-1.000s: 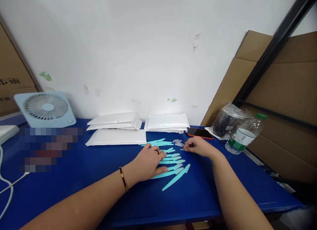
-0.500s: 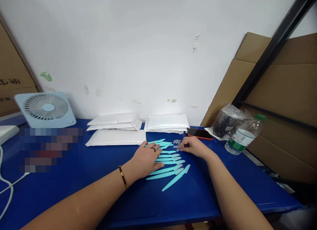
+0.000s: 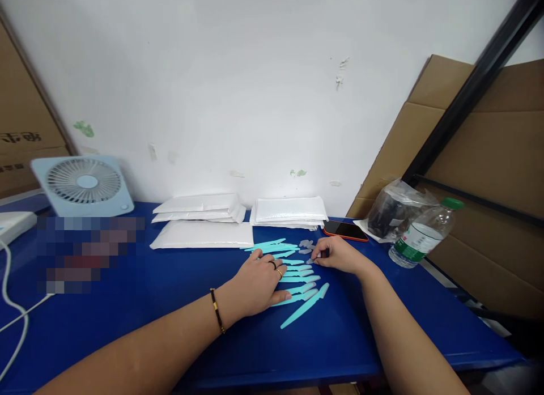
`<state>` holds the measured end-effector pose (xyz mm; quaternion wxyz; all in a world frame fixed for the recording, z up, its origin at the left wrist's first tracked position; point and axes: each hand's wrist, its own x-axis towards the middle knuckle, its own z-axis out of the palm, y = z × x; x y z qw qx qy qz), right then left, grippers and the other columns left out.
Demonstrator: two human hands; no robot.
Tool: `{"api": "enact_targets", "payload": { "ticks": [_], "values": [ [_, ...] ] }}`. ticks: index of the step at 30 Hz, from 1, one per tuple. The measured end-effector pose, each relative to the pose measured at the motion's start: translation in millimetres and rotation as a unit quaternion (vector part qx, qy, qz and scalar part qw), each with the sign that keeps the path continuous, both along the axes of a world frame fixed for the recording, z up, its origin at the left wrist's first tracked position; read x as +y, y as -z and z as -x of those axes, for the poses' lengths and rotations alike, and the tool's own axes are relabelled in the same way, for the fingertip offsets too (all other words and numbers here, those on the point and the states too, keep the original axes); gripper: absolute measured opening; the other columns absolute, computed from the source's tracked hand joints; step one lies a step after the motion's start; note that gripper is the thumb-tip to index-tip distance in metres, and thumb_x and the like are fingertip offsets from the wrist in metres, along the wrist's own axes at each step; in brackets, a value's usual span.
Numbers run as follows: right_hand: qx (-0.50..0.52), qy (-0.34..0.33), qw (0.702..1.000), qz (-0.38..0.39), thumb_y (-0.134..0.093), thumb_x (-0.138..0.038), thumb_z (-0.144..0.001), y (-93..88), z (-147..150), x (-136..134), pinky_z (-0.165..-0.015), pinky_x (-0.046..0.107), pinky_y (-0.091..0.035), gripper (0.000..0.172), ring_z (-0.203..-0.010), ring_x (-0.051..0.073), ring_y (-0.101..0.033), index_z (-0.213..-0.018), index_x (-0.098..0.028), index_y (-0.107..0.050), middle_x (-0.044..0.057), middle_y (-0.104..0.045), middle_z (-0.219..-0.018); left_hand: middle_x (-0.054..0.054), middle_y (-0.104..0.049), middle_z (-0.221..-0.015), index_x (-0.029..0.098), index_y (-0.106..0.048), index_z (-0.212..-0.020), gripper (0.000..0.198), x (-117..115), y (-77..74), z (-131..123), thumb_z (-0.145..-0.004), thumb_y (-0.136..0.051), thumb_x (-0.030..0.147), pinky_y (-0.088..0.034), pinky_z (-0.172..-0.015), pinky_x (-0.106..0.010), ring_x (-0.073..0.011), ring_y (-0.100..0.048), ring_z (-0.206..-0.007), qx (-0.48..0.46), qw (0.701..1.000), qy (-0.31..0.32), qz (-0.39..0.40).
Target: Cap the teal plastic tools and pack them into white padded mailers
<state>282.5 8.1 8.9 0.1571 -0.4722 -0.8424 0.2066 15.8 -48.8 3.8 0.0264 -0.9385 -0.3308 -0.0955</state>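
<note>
Several turquoise eyebrow razors [image 3: 302, 309] lie in a rough column across the blue table, their blade ends toward the right. Many of those ends carry a translucent cover. My left hand [image 3: 260, 283] rests over the handles with its fingers spread and hides part of them. At the blade end of one razor, my right hand [image 3: 340, 254] is closed in a pinch on a small clear blade cap [image 3: 311, 260]. Loose clear caps [image 3: 305, 245] lie just beyond its fingertips.
White padded mailers [image 3: 202, 235] lie in stacks along the wall. A phone [image 3: 346, 230], a bagged dark item [image 3: 385, 213] and a water bottle [image 3: 419, 239] stand to the right. A blue fan [image 3: 87, 182] and a white cable [image 3: 17, 310] are at left.
My left hand has slid slightly right and toward me over the razors. My right hand remains pinched at the blade end, with the cap close to the razor. The view has shifted a little.
</note>
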Motion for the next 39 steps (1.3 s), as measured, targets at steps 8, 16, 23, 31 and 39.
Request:
{"api": "enact_targets", "payload": {
  "ticks": [8,16,23,31,39],
  "values": [
    [0.03,-0.037,0.999,-0.013,-0.062,-0.024,-0.074,2.4,17.9,-0.5,-0.058,0.023,-0.043,0.012,-0.064,0.013,-0.058,-0.08,-0.02,-0.072,0.002,-0.063,-0.076,-0.009,-0.057,-0.117,0.02,-0.048,-0.12,0.055,1.0,6.8,0.8,-0.085,-0.032,0.06,-0.025,-0.089,-0.04,-0.0248,-0.047,-0.105,-0.022,1.0,0.019,0.0],
    [0.03,-0.077,0.996,0.022,-0.064,-0.033,-0.074,0.0,22.7,-4.9,-0.058,0.024,-0.043,0.016,-0.065,0.014,-0.058,-0.079,-0.02,-0.072,0.003,-0.063,-0.073,-0.008,-0.062,-0.106,0.021,-0.048,-0.12,0.061,-3.5,-5.6,3.4,-0.081,-0.033,0.065,-0.03,-0.085,-0.037,-0.0244,-0.049,-0.099,-0.039,0.997,0.024,0.06],
    [0.032,0.024,0.997,-0.073,-0.063,-0.03,-0.074,4.5,11.3,7.3,-0.066,0.027,-0.043,0.014,-0.071,0.015,-0.056,-0.08,-0.02,-0.07,0.004,-0.059,-0.085,-0.009,-0.05,-0.125,0.023,-0.043,-0.128,0.065,-1.1,-4.6,4.2,-0.081,-0.03,0.066,-0.027,-0.091,-0.039,-0.0267,-0.042,-0.112,-0.028,0.999,-0.029,0.026],
    [0.021,0.063,0.997,-0.044,-0.063,-0.029,-0.074,14.5,4.1,14.8,-0.063,0.026,-0.044,0.016,-0.066,0.014,-0.057,-0.084,-0.02,-0.071,0.003,-0.064,-0.077,-0.009,-0.059,-0.114,0.02,-0.047,-0.123,0.061,5.8,-6.9,6.5,-0.082,-0.035,0.063,-0.025,-0.091,-0.042,-0.0256,-0.051,-0.104,-0.006,0.999,-0.031,0.042],
    [0.04,0.026,0.997,-0.064,-0.062,-0.027,-0.075,19.0,10.7,17.6,-0.065,0.025,-0.045,0.012,-0.068,0.014,-0.059,-0.079,-0.021,-0.072,0.003,-0.065,-0.078,-0.009,-0.059,-0.116,0.023,-0.049,-0.119,0.057,15.6,-3.9,14.2,-0.082,-0.034,0.063,-0.024,-0.093,-0.041,-0.0238,-0.052,-0.106,-0.016,0.998,0.003,0.054]
  ]
}}
